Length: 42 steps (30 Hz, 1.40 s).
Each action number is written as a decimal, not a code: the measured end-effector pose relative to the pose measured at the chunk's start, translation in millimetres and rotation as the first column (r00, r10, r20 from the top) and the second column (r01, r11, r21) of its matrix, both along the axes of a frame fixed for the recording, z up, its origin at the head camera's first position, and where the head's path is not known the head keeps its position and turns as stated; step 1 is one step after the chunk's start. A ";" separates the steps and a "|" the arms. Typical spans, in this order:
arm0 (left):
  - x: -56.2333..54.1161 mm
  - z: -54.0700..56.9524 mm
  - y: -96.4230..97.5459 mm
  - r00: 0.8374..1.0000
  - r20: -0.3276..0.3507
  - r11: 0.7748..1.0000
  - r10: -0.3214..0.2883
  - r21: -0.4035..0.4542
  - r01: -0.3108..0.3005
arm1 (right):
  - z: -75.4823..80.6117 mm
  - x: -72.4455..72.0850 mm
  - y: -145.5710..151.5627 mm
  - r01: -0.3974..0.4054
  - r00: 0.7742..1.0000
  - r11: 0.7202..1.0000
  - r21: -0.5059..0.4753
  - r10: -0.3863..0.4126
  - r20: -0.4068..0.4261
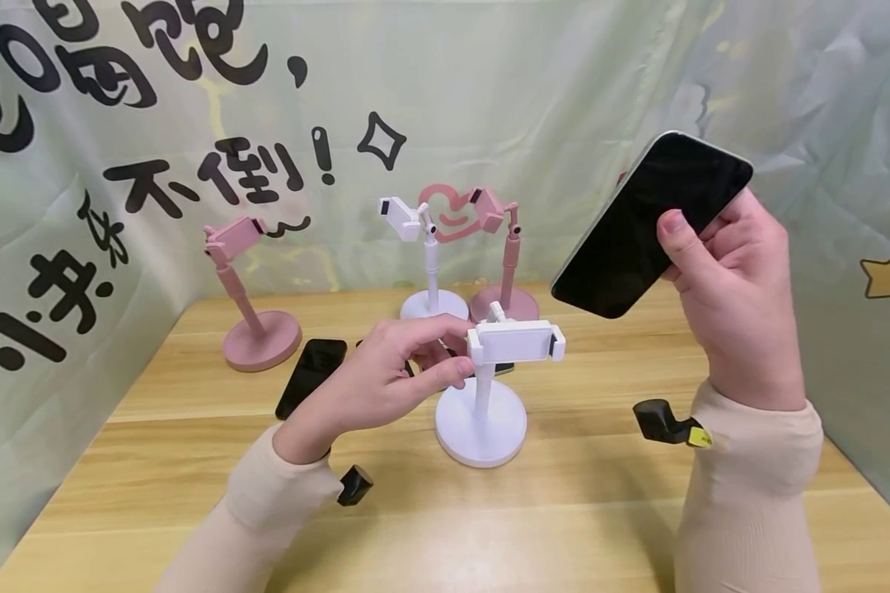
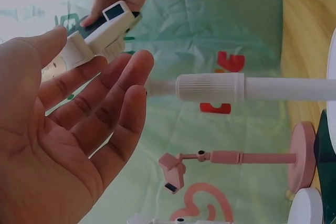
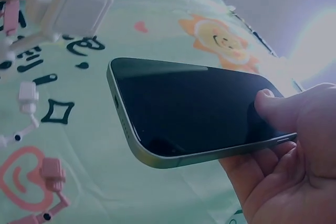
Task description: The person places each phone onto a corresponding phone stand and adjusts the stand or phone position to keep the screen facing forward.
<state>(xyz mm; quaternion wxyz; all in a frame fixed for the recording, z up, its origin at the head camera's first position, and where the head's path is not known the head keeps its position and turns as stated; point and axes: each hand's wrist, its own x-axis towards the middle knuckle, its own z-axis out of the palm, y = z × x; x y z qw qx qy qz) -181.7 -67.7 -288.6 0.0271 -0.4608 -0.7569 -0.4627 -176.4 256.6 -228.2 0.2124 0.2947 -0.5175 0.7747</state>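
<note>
A white phone stand (image 1: 480, 424) stands upright on the table, its clamp (image 1: 517, 342) facing me. My left hand (image 1: 400, 371) is at the clamp's left end, thumb and index finger on either side of it; in the left wrist view the other fingers of this left hand (image 2: 79, 129) are loosely extended. To the right, raised above the table, my right hand (image 1: 742, 280) grips a black-screened smartphone (image 1: 648, 226), thumb on the screen and fingers behind. The right wrist view shows the tilted smartphone (image 3: 194, 111) apart from the stand's clamp (image 3: 79, 6).
A pink phone stand (image 1: 262, 340) stands at the left; another white stand (image 1: 432, 305) and a pink stand (image 1: 510, 303) stand at the back. A dark phone (image 1: 311, 375) lies left of my left hand. Behind the table (image 1: 564, 511) hangs a printed cloth (image 1: 564, 99).
</note>
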 end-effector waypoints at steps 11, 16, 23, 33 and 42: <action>3.2 -2.7 5.8 1.000 -0.015 1.000 0.022 0.007 -0.022 | 6.3 6.2 -18.0 -0.103 0.990 0.978 -0.179 0.084 -0.111; 3.8 -2.8 6.8 1.000 -0.015 1.000 0.019 0.013 -0.019 | 4.9 11.2 -28.4 -0.097 0.990 0.974 -0.205 0.074 -0.120; 4.4 -4.9 7.1 0.999 -0.013 0.999 0.035 0.026 -0.035 | 3.2 14.2 -41.3 -0.152 0.979 0.968 -0.198 0.120 -0.167; 4.8 -7.5 9.8 0.998 0.013 0.996 0.065 0.066 -0.066 | -0.9 12.3 -57.0 -0.189 0.972 0.971 -0.147 0.165 -0.166; 5.9 -8.1 12.8 0.997 0.033 0.993 0.075 0.092 -0.078 | -4.3 9.0 -57.1 -0.148 0.980 0.988 -0.042 0.141 -0.139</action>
